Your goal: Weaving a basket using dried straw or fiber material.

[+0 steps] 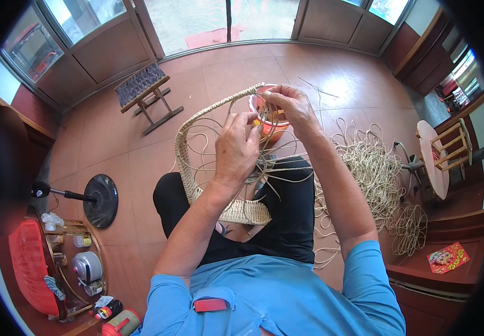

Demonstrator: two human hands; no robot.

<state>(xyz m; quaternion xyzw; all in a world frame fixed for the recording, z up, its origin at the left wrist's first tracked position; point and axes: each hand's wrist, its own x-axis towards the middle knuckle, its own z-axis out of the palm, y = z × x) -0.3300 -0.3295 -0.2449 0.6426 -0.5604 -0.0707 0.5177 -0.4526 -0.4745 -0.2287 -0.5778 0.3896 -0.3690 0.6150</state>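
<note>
A woven cord piece (pixel 188 168) with a long curved, wrapped rim rests on my lap, its thick woven edge (pixel 247 213) between my legs. Loose strands (pixel 267 168) spread out from it over my knees. My right hand (pixel 292 106) pinches a cord at the far end of the rim, thumb and forefinger together. Just left of it and a little nearer, my left hand (pixel 236 148) has its fingers curled around a strand near the same end. An orange-red bucket (pixel 275 133) stands beyond my hands, partly hidden by them.
A big tangled heap of pale cord (pixel 371 173) lies on the floor at right, beside a round-topped wooden piece (pixel 432 159). A folding stool (pixel 141 89) stands far left. At left are a black round base (pixel 100 200) and a low rack (pixel 73 229) holding a kettle (pixel 88 266).
</note>
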